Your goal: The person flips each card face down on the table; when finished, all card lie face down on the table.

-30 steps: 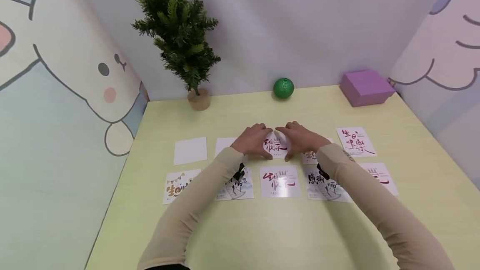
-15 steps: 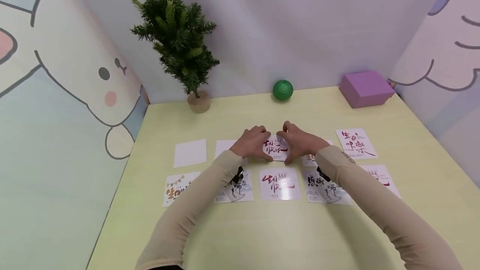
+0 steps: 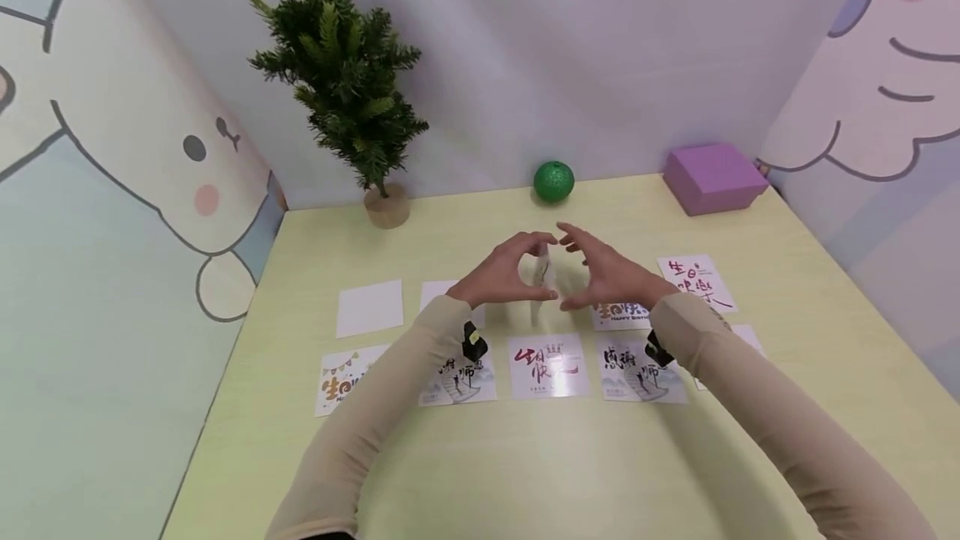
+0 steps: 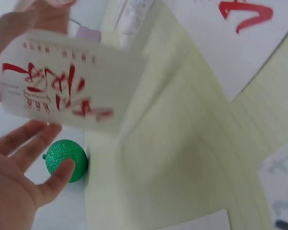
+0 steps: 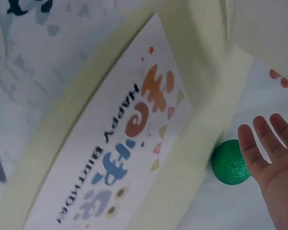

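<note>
Both hands are raised over the yellow-green table (image 3: 525,457). Between them a white card (image 3: 544,272) with red calligraphy stands on edge in the air. My left hand (image 3: 504,269) curves round it from the left, index finger over its top edge and thumb below. In the left wrist view the card's printed face (image 4: 67,86) hangs just above my left hand (image 4: 14,191). My right hand (image 3: 611,277) is close on the card's right. In the right wrist view the right hand (image 5: 273,163) has straight, spread fingers, apart from the card's blank back (image 5: 264,24).
Several printed cards (image 3: 547,365) lie in rows below the hands, with a blank card (image 3: 370,307) at left and a "Happy Birthday" card (image 5: 134,143) under my right wrist. At the back stand a green ball (image 3: 554,181), a small tree (image 3: 341,82) and a purple box (image 3: 714,177).
The calligraphy card lay flat under both hands. Now it is off the table and turned up on edge, and both hands have risen with it.
</note>
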Available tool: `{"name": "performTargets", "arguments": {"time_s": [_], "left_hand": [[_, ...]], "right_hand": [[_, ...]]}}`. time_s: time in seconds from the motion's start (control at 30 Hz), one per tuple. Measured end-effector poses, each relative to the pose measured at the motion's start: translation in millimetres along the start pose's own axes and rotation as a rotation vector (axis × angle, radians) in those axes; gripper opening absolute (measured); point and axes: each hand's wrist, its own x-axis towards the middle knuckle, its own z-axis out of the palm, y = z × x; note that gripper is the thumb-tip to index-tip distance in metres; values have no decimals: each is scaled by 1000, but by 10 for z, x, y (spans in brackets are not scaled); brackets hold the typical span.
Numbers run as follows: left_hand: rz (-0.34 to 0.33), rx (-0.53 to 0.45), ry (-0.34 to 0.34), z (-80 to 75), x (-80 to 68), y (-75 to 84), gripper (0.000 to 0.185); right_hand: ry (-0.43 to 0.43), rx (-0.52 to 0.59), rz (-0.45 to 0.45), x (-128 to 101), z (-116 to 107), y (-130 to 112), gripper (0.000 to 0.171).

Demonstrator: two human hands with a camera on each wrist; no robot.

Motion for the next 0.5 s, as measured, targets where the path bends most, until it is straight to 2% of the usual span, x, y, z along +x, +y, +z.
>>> {"name": "performTargets", "arguments": {"time_s": [0.1,0.23,0.33,0.5], "left_hand": [[18,-135,38,-40,-56,-39,71],[-16,-200,87,-67,-144,-99,64],[-49,-170,107,-100,-222,-149,64],[-112,64,79,-159,-347,-209,74]], "right_hand": [[-36,75,-21,45,117,28,97],[-42,83,-65,96,234,1,67],[-33,39,-96,121,261,-22,65],[-75,-190,-81,156,290,-6,72]]}}
